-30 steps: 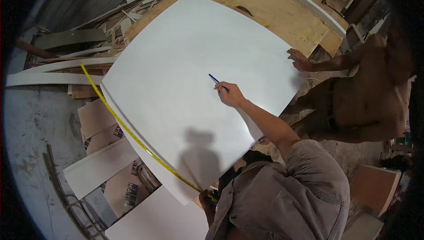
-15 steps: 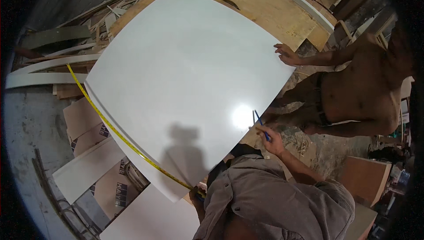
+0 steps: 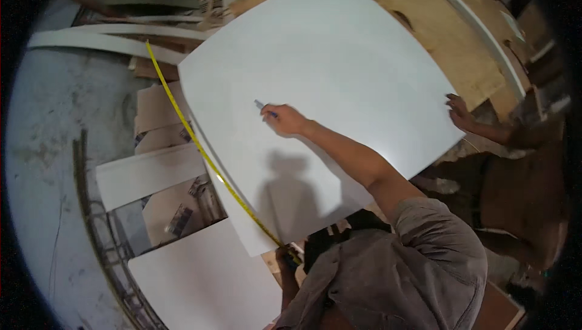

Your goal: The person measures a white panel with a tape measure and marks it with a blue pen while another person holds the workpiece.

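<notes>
A large white panel (image 3: 339, 45) lies before me. Above its middle-left part is my right hand (image 3: 285, 119), closed around a blue pen (image 3: 259, 104) that points to the far left. My left hand (image 3: 286, 257), partly in shadow by the panel's near corner, grips a tape measure (image 3: 219, 178). Its yellow blade stretches out in a curve along the panel's left edge, and the free end sticks out past the far left corner. The tape's case is mostly hidden in my fingers.
At the right corner, another person's hand (image 3: 459, 113) rests by the panel. Beneath the panel is a plywood surface (image 3: 479, 69). Smaller white boards (image 3: 206, 269) and brown packaging sheets (image 3: 159, 108) lie at the left. Curved white strips (image 3: 109, 40) and wood scraps lie beyond.
My right hand has swung left with the pen, from beside the panel's right edge to over its surface. My left hand still grips the tape. The whole view has shifted.
</notes>
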Tool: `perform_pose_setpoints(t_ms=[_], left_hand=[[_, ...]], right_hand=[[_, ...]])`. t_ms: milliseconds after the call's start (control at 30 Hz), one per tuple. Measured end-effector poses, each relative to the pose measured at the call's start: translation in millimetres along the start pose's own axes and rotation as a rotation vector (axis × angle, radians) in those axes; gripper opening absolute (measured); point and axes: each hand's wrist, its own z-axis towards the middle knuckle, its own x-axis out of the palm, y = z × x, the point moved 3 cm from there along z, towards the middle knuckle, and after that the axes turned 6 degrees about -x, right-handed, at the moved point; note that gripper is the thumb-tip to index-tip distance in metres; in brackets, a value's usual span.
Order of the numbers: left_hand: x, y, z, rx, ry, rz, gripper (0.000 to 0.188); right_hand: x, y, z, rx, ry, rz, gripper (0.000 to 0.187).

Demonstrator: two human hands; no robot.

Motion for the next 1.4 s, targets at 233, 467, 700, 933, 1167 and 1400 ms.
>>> perform_pose_setpoints(t_ms=[233, 467, 700, 933, 1167, 1400], left_hand=[[7, 13, -9, -0.041, 0.004, -0.214, 0.032], [21, 3, -6, 0.152, 0.033, 0.246, 0.029], [9, -12, -2, -0.03, 0.059, 0.165, 0.034], [15, -18, 4, -0.084, 0.126, 0.205, 0.027], [-26, 5, 31, -0.04, 0.089, 0.346, 0.036], [-40, 2, 50, -0.297, 0.2, 0.105, 0.028]], right_hand=[[148, 29, 46, -0.161, 0.235, 0.013, 0.023], [-142, -127, -27, 0.049, -0.544, -0.198, 0.029], [-191, -83, -67, 0.137, -0.485, -0.148, 0.028], [-179, -42, -180, 0.333, -0.442, -0.067, 0.028], [-107, 65, -493, 0.381, -0.49, -0.324, 0.029], [-40, 113, -557, 0.56, -0.721, -0.369, 0.031]])
